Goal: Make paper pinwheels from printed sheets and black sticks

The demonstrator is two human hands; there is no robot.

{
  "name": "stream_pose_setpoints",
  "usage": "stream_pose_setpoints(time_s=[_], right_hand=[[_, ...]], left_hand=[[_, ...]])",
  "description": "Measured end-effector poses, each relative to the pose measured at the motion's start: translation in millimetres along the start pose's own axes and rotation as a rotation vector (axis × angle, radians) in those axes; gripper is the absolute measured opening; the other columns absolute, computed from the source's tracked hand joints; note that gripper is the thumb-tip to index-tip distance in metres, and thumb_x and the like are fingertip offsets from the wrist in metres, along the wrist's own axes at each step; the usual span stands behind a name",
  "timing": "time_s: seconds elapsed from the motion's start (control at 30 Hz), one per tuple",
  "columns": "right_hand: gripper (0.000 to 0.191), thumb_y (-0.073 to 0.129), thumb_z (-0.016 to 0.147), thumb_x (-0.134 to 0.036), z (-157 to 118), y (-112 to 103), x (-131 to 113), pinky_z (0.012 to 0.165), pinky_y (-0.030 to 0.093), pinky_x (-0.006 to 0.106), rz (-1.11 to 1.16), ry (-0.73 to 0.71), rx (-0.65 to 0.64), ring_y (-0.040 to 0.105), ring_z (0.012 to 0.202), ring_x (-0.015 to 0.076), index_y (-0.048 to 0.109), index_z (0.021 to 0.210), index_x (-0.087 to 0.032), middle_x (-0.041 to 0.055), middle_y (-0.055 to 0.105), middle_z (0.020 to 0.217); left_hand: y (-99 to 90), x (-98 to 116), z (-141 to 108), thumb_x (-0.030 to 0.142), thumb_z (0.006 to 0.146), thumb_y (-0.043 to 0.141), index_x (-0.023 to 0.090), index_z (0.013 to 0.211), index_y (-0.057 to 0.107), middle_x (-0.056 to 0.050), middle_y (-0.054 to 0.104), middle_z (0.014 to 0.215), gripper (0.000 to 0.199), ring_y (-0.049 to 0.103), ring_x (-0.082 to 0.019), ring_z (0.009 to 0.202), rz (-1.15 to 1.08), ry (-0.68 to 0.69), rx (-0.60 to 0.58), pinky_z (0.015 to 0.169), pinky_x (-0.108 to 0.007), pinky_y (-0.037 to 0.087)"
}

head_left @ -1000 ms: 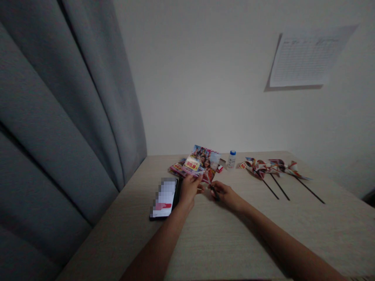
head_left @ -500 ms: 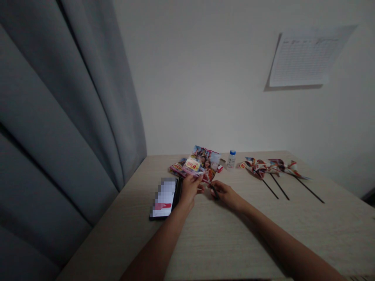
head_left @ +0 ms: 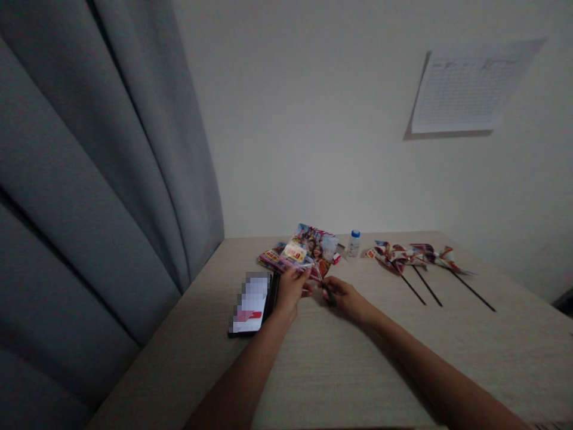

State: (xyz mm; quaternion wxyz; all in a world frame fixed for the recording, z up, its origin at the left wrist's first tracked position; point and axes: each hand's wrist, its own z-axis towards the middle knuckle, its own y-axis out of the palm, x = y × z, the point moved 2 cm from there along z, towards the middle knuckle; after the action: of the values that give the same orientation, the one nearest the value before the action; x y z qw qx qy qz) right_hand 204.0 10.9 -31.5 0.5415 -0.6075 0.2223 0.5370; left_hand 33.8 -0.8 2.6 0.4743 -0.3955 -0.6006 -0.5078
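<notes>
The left hand (head_left: 290, 289) is clamped on the lower edge of a glossy printed flyer (head_left: 311, 248), fingers curled round it, & the right hand (head_left: 347, 298) is closed on the dark handles of small scissors (head_left: 328, 292). The two hands are apart but near each other, w/ the scissors between them. The thin blades run up to the flyer's lower edge & look to touch it, but the exact contact is too blurred to tell. The flyer is held tilted, just above the desk (head_left: 358, 370), w/ its far end up. It's a bright, multicolour sheet w/ a photo of people, red print along the top & a yellow price sticker (head_left: 294, 252) w/ red digits too blurry to read. Right behind it on the desk lies a second flyer (head_left: 271, 255) in red & yellow, partly covered. Just beyond are a small red-&-white box (head_left: 336, 258) & a plastic bottle (head_left: 353, 245) w/ a blue cap, standing upright. Further right, three paper pinwheels (head_left: 414, 255) lie in a row w/ long black sticks (head_left: 470, 289) angled toward the person. Left of the left hand lies a phone (head_left: 250, 301), screen pixelated. A grey curtain (head_left: 89, 179) hangs along the left side of the desk, & a printed sheet (head_left: 470, 86) is stuck on the wall (head_left: 313, 119).
</notes>
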Motion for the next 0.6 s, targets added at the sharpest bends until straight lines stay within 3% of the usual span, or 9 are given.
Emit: stream_pose_setpoints(time_s=[0.6], right_hand=[[0.037, 0.059, 0.085, -0.052, -0.2, 1.5, -0.3, 0.064, 0.042, 0.025, 0.046, 0.01, 0.0, 0.049, 0.066, 0.0131, 0.063, 0.101, -0.018, 0.0011, 0.062, 0.078]], left_hand=[[-0.3, 0.2, -0.3, 0.037, 0.077, 0.081, 0.015, 0.098, 0.067, -0.006, 0.077, 0.092, 0.034, 0.06, -0.006, 0.044, 0.023, 0.0, 0.004, 0.041, -0.017, 0.049]])
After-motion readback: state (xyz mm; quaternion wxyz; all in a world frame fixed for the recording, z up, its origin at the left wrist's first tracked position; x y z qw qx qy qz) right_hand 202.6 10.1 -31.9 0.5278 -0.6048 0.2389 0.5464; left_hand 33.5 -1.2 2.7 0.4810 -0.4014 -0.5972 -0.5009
